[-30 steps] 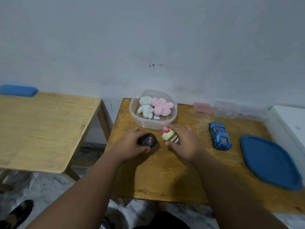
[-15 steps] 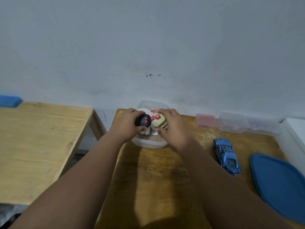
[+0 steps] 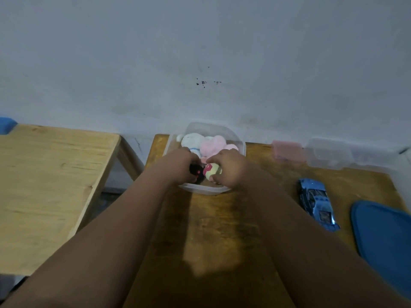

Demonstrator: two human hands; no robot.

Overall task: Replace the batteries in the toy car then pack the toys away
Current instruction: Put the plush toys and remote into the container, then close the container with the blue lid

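Both my hands reach into a clear plastic container [image 3: 239, 142] at the back of the dark wooden table [image 3: 222, 230]. My left hand [image 3: 178, 165] grips a small black toy [image 3: 196, 172] with red dots. My right hand [image 3: 231, 170] holds a yellow striped toy [image 3: 212, 171] with a red patch, beside the black one, low in the container's near half. A white plush [image 3: 190, 140] and a pink plush [image 3: 213, 144] lie in the far half. The blue toy car [image 3: 318, 203] stands on the table to the right, untouched.
A blue container lid [image 3: 384, 243] lies at the right edge. A pink sponge-like block [image 3: 288, 150] and a second clear box [image 3: 347, 155] sit along the wall. A lighter wooden table [image 3: 44, 187] stands to the left across a gap, with a blue object [image 3: 6, 125] at its far corner.
Both hands lifted the black and yellow toys off the table, carried them forward and lowered them into the clear container. The camera has moved closer.
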